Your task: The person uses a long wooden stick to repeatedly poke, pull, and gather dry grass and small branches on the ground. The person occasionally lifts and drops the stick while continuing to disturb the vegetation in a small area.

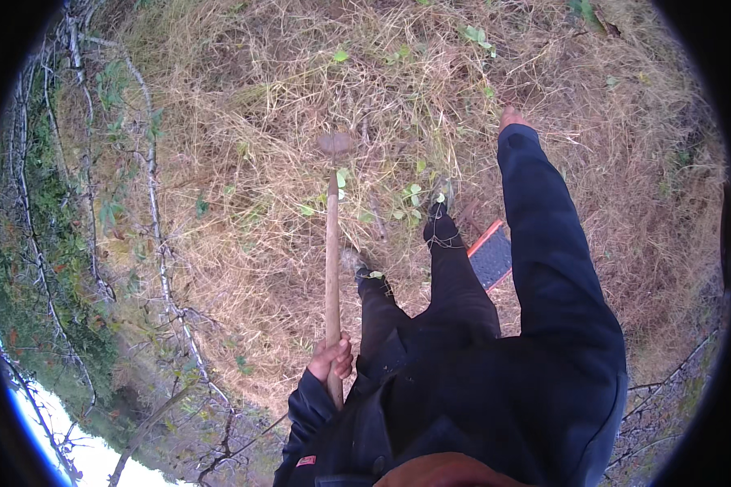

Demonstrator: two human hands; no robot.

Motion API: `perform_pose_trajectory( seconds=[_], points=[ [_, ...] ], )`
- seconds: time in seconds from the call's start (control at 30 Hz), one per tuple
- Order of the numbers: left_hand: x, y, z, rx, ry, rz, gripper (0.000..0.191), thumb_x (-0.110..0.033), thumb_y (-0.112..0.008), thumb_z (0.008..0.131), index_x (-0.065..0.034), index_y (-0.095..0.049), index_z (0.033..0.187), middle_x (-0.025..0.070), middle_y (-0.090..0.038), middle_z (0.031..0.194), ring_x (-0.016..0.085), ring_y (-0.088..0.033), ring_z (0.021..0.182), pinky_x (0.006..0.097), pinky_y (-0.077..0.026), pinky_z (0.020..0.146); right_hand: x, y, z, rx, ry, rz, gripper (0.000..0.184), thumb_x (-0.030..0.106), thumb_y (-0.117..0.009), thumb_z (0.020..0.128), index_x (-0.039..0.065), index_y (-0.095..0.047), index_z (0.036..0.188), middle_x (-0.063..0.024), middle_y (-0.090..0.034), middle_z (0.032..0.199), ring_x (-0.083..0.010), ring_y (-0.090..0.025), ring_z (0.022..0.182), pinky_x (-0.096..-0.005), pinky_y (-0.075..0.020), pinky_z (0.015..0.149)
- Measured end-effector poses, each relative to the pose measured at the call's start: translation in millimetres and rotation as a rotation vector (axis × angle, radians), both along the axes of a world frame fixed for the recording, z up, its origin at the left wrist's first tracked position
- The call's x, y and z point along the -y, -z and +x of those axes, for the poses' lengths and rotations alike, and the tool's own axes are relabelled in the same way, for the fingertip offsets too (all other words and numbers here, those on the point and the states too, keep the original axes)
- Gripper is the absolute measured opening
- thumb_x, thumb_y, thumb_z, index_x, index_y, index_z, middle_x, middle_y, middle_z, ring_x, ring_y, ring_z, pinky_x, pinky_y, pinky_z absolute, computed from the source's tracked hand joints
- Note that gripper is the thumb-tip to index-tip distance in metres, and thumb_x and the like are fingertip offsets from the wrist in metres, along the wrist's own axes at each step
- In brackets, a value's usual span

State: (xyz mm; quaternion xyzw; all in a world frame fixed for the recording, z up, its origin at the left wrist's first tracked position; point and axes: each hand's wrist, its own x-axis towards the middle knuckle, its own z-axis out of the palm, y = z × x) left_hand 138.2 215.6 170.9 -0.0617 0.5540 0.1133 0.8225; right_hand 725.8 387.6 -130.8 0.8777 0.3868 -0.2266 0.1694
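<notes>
My left hand (334, 359) is closed around the lower part of a long wooden handle (332, 262). At its far end is a flat metal blade (334, 143), like that of a hoe, resting on or just over the dry grass (268, 182). My right arm reaches forward, and my right hand (510, 117) shows only in part past the dark cuff, over the grass. Its fingers cannot be made out. Green-leaved vine stems (414, 198) trail close to my feet, and some cross my right trouser leg (448, 240).
Beside my right leg lies a dark speckled flat object with orange edges (492, 259), a brownish piece (472, 216) just beyond it. Bare thorny-looking branches (152, 182) rise on the left. More thin branches (664, 383) stand at the lower right.
</notes>
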Motion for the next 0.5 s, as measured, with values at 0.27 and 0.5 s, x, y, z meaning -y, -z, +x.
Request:
perform_pose_trajectory(
  seconds=[0.27,0.5],
  points=[
    [-11.7,-2.7,3.0,-0.02,-0.013,0.043,0.02,-0.016,-0.056,0.097,-0.0021,-0.052,0.11,-0.0008,-0.043,0.066,0.008,-0.04,0.043,0.0244,-0.035,0.037,12.3,22.3,-39.9,-0.049,-0.044,-0.003,0.027,0.017,-0.052,0.093,0.004,-0.067,0.11,-0.0191,-0.067,0.112,-0.034,-0.064,0.107,-0.0415,-0.0529,0.091],
    [-18.0,0.5,1.8,0.005,-0.023,0.048,0.017,-0.016,-0.056,0.097,-0.0035,-0.052,0.107,-0.0008,-0.043,0.065,0.008,-0.04,0.043,0.0249,-0.035,0.038,4.5,103.3,-11.3,-0.008,-0.497,-0.404,0.032,0.026,-0.05,0.093,0.009,-0.071,0.11,-0.0176,-0.069,0.108,-0.0322,-0.065,0.108,-0.0415,-0.0517,0.092]
  ],
)
